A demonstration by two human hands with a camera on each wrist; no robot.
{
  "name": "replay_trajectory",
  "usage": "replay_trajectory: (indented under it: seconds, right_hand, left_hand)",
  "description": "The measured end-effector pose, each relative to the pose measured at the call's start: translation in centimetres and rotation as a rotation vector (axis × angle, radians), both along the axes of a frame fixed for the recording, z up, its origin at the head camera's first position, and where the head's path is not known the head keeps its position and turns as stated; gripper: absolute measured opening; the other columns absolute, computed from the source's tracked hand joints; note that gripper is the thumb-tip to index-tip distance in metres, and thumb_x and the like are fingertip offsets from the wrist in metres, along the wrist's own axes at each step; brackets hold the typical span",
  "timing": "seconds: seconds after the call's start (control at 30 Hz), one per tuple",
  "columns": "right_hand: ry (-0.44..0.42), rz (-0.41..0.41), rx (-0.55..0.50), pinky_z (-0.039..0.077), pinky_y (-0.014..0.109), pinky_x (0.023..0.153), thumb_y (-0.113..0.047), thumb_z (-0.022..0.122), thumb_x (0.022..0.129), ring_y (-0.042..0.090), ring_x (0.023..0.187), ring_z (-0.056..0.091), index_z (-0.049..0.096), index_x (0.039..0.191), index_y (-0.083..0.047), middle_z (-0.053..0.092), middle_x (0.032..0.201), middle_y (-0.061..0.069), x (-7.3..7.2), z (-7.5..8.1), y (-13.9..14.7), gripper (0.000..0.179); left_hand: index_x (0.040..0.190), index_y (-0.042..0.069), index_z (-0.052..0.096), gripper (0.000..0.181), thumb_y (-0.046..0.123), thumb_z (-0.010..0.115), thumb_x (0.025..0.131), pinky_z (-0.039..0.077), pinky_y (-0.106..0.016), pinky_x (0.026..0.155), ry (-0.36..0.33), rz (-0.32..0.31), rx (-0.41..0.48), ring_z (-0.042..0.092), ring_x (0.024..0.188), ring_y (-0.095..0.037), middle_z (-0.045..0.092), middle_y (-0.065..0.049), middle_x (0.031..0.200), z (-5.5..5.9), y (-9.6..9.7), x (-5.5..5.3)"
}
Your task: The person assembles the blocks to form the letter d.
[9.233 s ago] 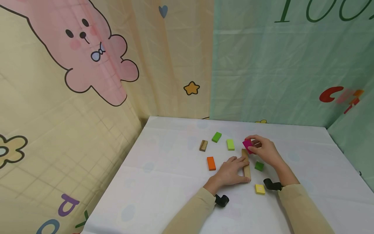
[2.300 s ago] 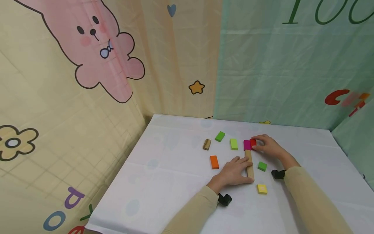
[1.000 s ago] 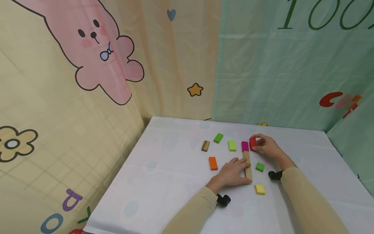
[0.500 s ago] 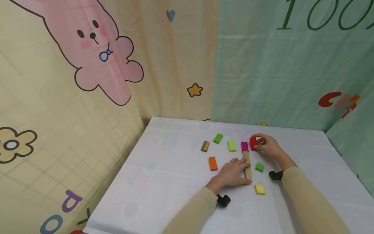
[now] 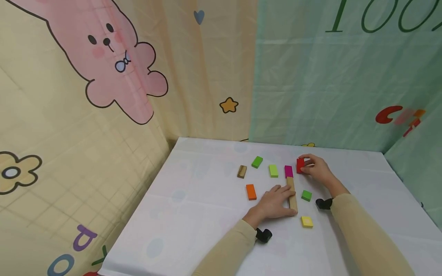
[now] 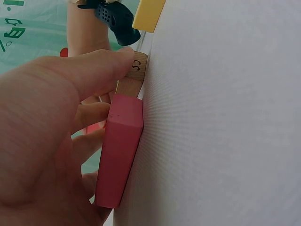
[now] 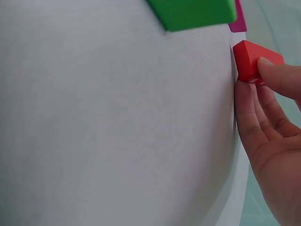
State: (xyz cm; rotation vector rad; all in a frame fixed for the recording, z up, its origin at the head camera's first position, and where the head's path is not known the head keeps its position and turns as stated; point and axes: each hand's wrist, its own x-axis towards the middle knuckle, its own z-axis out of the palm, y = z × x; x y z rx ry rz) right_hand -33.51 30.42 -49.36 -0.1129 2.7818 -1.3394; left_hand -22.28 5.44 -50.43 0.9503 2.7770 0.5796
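Right hand [image 5: 319, 168] pinching the red block [image 5: 300, 166], a gap between it and the magenta block [image 5: 288, 171]! Magenta sits at the far end of the wooden strip [image 5: 292, 203], and the left hand [image 5: 274, 204] grips that strip. A green block [image 5: 306, 195] just right, yellow block [image 5: 306, 222] nearer, lime block [image 5: 273, 171] and orange block [image 5: 251, 192] over left.

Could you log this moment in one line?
Left hand: touching wooden strip | Right hand: pinching red block | Magenta block: at strip's far end

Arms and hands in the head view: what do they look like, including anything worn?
Long, plain beige sleeves reach the wrists. A small black camera sits at each wrist. The left hand and right hand are both ungloved.
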Motion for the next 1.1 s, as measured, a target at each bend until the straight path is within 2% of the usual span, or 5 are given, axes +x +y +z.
replay_trajectory:
  seconds: [0.17,0.47,0.8,1.1]
  right_hand:
    - [0.001,0.000,-0.023,0.052,0.052,0.092,-0.007,0.063,0.097,0.045,0.121,0.048,0.044,0.146,-0.008,0.050,0.134,0.029,-0.7,0.0,-0.2,0.052]
    - [-0.003,-0.038,-0.037,0.053,0.046,0.088,-0.008,0.064,0.097,0.042,0.118,0.050,0.045,0.145,-0.008,0.050,0.132,0.029,-2.0,-0.7,-0.5,0.052]
    - [-0.014,-0.091,-0.069,0.050,0.053,0.095,-0.008,0.063,0.098,0.043,0.120,0.048,0.044,0.147,-0.008,0.047,0.135,0.030,-2.8,-0.6,-1.5,0.053]
    - [-0.009,-0.086,-0.062,0.052,0.050,0.094,-0.007,0.063,0.098,0.043,0.118,0.048,0.044,0.146,-0.005,0.048,0.134,0.031,-3.4,-0.1,-2.3,0.052]
  left_hand:
    - [0.151,0.036,0.045,0.065,0.059,0.063,0.093,0.034,-0.040,0.113,-0.008,0.001,-0.003,0.024,0.149,-0.016,0.027,0.016,0.162,0.2,0.1,0.1]
    - [0.150,0.036,0.046,0.065,0.060,0.063,0.092,0.034,-0.040,0.112,0.005,-0.005,-0.002,0.024,0.149,-0.017,0.027,0.016,0.162,0.0,0.1,-0.1]
    - [0.150,0.035,0.046,0.065,0.059,0.063,0.092,0.035,-0.041,0.112,0.005,-0.006,0.007,0.025,0.148,-0.017,0.028,0.015,0.162,0.2,-0.1,-0.1]
    - [0.150,0.035,0.046,0.065,0.059,0.063,0.093,0.035,-0.041,0.112,0.013,-0.017,0.017,0.026,0.148,-0.018,0.029,0.013,0.162,-0.1,-0.1,-0.2]
